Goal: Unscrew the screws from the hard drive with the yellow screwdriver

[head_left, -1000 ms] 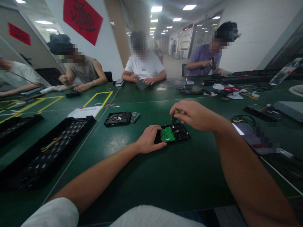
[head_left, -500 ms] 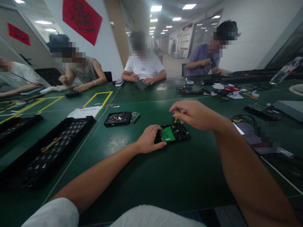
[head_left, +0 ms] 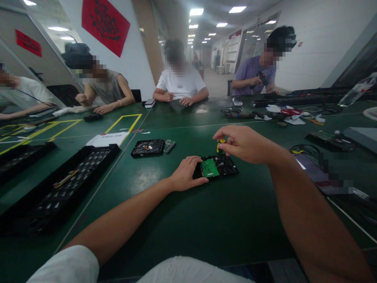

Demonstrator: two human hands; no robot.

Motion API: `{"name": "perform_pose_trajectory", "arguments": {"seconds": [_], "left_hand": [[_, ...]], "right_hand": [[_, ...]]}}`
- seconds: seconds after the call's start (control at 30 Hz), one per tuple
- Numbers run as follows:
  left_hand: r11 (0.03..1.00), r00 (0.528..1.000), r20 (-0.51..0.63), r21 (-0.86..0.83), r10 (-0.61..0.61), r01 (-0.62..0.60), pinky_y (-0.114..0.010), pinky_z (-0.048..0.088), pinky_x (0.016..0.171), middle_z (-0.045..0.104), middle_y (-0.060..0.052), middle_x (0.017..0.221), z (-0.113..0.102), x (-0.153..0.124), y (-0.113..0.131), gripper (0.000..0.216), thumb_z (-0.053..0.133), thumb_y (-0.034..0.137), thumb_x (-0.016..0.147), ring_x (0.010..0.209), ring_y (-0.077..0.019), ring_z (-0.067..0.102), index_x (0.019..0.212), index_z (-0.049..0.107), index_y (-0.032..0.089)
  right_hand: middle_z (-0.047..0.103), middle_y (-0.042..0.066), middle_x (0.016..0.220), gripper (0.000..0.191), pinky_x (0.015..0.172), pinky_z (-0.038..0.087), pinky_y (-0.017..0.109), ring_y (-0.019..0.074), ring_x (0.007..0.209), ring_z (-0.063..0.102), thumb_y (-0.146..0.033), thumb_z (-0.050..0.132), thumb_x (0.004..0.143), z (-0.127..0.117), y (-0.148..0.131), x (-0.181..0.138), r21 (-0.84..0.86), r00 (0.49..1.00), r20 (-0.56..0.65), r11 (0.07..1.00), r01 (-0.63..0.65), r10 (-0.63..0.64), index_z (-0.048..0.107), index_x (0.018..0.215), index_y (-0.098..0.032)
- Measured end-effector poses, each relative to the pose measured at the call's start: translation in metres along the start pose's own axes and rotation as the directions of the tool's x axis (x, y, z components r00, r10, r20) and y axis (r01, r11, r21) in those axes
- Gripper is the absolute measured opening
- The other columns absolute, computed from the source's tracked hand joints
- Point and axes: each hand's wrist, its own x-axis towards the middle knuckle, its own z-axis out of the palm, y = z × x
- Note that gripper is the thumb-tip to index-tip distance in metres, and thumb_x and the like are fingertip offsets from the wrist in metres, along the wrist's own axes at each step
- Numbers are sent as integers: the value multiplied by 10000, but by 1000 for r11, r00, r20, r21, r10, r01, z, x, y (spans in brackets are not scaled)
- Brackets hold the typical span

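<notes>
A hard drive with a green circuit board lies flat on a dark green table, directly between a person's two hands. The left hand is clamped on the drive's left end, thumb at the near edge and fingers at the far one. The right hand, thumb and fingers closed together on a yellow-and-dark screwdriver, holds it roughly upright above the drive's black half; the tip is too small to make out. Beyond the left hand and to its left, a second drive sits beside a small loose board. Farther left of that hand stretches a long black tray, holding a yellowish strip over a floor patterned with pale patches. Past it sits another black tray, its contents indistinct. Well beyond the right hand, to its right, a clear bottle appears tilted.
</notes>
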Motion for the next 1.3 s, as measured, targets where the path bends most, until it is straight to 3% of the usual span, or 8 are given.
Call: {"name": "perform_pose_trajectory", "arguments": {"seconds": [0.2,0.47,0.73,0.9,1.03,1.17,1.3], "left_hand": [[1000,1000,-1,8,-10,10,-586,433,1185,568,-182,1491,0,0,2,756,718,690,898,1418,-377,521,1446,513,211],[1000,1000,11,12,3,-3,-580,425,1187,562,-179,1500,-2,0,5,785,704,669,917,1416,-372,513,1507,468,208],[1000,1000,27,24,9,-10,-580,426,1183,545,-173,1508,-5,-1,5,741,695,683,917,1425,-374,499,1476,513,232],[1000,999,35,15,1,-2,-595,423,1182,541,-162,1510,-5,0,6,738,698,684,916,1426,-378,497,1494,510,266],[1000,999,35,23,2,-3,-581,423,1187,539,-171,1505,-5,0,7,762,680,698,922,1427,-374,496,1507,497,245],[1000,1000,29,22,3,-3,-579,423,1187,547,-165,1500,-5,0,6,741,697,682,916,1422,-369,500,1480,503,242],[1000,1000,21,16,-6,6,-581,426,1184,558,-153,1494,-3,0,6,692,711,672,907,1419,-369,507,1426,529,251]], "right_hand": [[721,82,980,225,782,413,318,207,845,619,-333,572,1000,2,1,1,-29,999,5,999,36,-36,741,1013,-185],[757,76,1011,229,781,430,312,203,846,640,-268,610,948,1,1,0,0,1000,-19,1000,-7,7,734,1118,-180],[743,81,1024,216,810,432,325,207,861,639,-325,573,998,2,2,1,-10,999,-6,999,50,-50,749,1030,-202],[768,76,1052,252,807,444,323,212,860,665,-283,615,961,3,1,1,14,999,-32,1000,4,-3,746,1162,-204],[763,81,981,211,786,441,317,214,849,666,-304,618,962,6,0,3,1,999,-40,1000,-24,24,742,1075,-175],[753,78,994,202,792,428,314,208,863,651,-319,582,1000,5,-1,4,-10,999,-19,999,30,-31,737,1019,-192],[763,66,1025,196,794,434,312,207,861,665,-287,604,980,3,-2,3,9,1000,-21,1000,22,-22,735,1100,-205]]}}
